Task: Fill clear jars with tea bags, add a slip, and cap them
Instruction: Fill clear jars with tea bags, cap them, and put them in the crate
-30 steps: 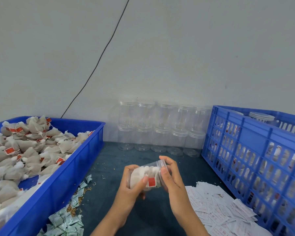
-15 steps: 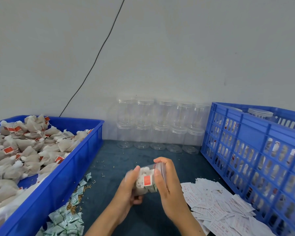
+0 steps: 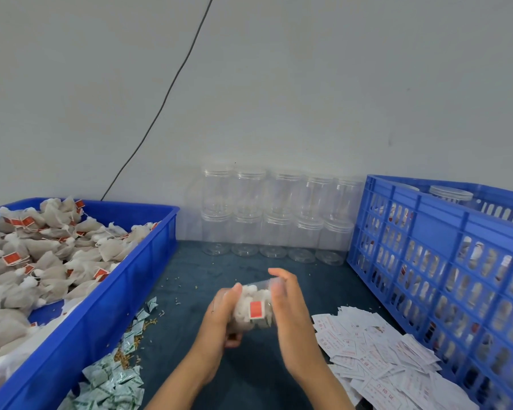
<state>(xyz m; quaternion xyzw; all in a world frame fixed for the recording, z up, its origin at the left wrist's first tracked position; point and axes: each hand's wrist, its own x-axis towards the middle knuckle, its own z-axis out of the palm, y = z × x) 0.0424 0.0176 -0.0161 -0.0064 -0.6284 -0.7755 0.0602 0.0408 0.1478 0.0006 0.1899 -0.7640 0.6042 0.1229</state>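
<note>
A clear jar (image 3: pixel 256 306) packed with white tea bags, one red tag showing, lies tilted on its side above the dark table between my hands. My left hand (image 3: pixel 219 316) grips its bottom end, thumb up along the side. My right hand (image 3: pixel 290 315), blurred by motion, wraps over the jar's cap end, which it hides. A heap of white printed slips (image 3: pixel 373 356) lies at the right. Loose tea bags (image 3: pixel 42 255) fill the blue bin (image 3: pixel 148 261) on the left.
Capped empty clear jars (image 3: pixel 276 220) are stacked two high against the back wall. A tall blue slatted crate (image 3: pixel 439 232) holding filled jars stands at the right. Green-and-white sachets (image 3: pixel 113 383) and spilled grains lie beside the bin. A black cable runs down the wall.
Both hands and the jar have dropped slightly toward me. My right hand has rotated around the cap end while the left kept hold of the jar's bottom end.
</note>
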